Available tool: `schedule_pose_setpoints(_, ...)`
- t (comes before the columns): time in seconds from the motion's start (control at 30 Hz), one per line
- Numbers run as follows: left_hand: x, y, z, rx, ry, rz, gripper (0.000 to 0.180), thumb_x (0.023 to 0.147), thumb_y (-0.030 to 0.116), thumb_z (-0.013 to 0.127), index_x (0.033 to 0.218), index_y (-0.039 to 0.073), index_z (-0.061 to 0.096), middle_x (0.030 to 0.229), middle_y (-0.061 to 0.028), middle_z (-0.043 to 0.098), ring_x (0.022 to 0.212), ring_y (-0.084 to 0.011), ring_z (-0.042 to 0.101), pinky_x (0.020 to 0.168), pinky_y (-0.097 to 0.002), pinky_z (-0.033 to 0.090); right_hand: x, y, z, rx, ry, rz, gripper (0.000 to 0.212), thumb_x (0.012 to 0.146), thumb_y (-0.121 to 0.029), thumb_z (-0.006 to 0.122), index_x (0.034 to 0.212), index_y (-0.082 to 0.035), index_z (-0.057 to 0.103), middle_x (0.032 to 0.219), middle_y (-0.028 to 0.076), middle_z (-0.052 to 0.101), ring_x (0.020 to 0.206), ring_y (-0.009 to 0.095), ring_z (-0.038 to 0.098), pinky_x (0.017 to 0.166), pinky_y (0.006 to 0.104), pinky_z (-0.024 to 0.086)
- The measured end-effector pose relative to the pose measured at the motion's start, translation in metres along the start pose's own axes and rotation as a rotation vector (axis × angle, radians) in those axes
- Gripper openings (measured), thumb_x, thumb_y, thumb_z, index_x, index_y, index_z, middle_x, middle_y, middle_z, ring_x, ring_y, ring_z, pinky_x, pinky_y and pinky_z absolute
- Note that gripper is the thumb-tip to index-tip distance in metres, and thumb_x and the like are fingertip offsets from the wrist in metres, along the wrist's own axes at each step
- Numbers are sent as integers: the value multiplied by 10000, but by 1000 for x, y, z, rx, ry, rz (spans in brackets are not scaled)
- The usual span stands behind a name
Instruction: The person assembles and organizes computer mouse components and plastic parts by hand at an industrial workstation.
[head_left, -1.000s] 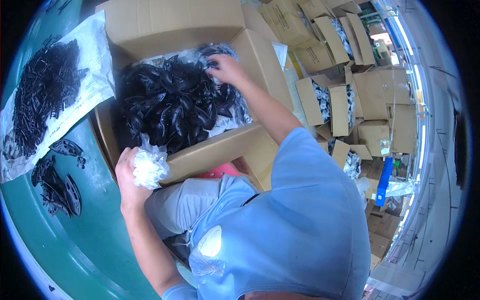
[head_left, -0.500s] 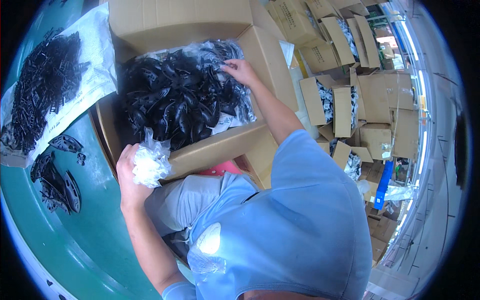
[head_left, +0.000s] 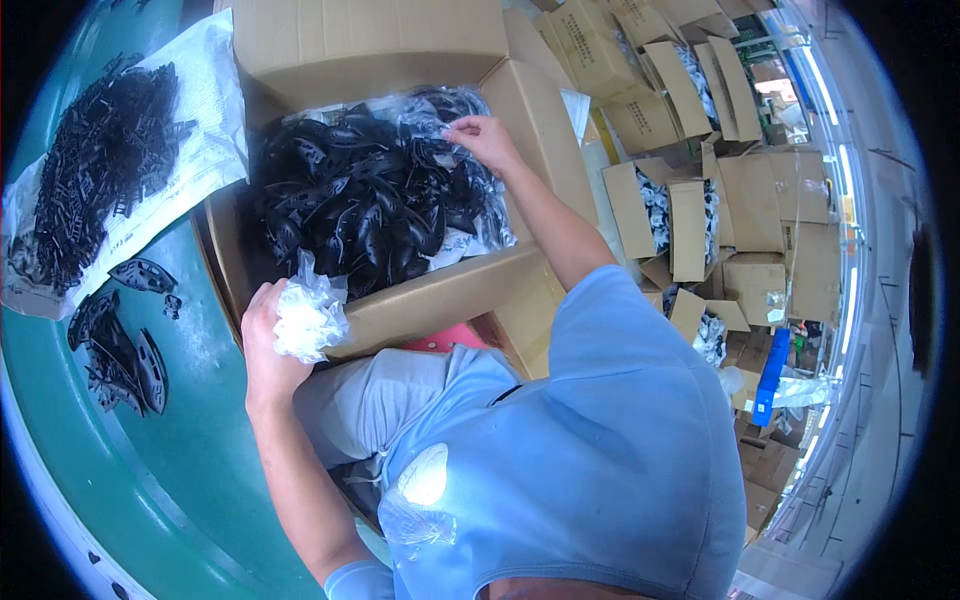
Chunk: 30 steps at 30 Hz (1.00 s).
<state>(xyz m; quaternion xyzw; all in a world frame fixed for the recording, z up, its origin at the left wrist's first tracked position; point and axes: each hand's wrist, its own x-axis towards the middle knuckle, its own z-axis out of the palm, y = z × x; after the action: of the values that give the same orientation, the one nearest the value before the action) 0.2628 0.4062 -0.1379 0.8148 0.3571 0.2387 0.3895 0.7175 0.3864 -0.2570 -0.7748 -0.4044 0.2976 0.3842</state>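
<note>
A wad of crumpled clear plastic bags is bunched in my left hand, at the near left corner of a large cardboard box. Inside the box lies a heap of glossy black curved plastic parts. Along its far right side are more parts in clear plastic wrapping. Above that wrapping is my right hand, thumb and fingertips pinched together. Whatever sits between those fingertips is too small to make out.
On the left, a white sack carries a pile of small black clips on the green table. Several loose black parts lie nearer. Open cardboard boxes with wrapped goods are stacked at right, near a blue bin.
The whole view has shifted slightly, so the table and sack appear a little further right. Both hands keep almost the same pose, the left still gripping the plastic bags.
</note>
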Motion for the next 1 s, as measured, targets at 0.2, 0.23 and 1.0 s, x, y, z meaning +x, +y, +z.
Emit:
schedule_pose_setpoints(0.2, 1, 1, 0, 0, 59, 65, 134, 745, 29, 703, 851, -21, 638, 911, -152, 620, 798, -354, 609, 727, -421, 486, 2, -67, -18, -78, -60, -173, 226, 912, -178, 793, 1077, -25, 774, 917, 45, 768, 798, 84, 680, 759, 258, 548)
schedule_pose_setpoints(0.23, 2, 3, 0, 15, 92, 72, 164, 740, 51, 724, 880, -12, 667, 1015, -152, 647, 859, -345, 639, 767, -414, 510, -1, -92, -22, -265, -72, -398, 216, 904, -177, 797, 1066, -35, 775, 881, 45, 758, 765, 75, 663, 729, 252, 537)
schedule_pose_setpoints(1.0, 4, -1, 19, 173, 82, 297, 741, 777, 180, 885, 1409, 7, 540, 960, -185, 729, 871, -335, 730, 769, -416, 578, -122, -212, 109, 183, -794, -1037, 108, 858, -111, 744, 953, -62, 738, 893, 90, 715, 816, 294, 642, 727, 408, 515)
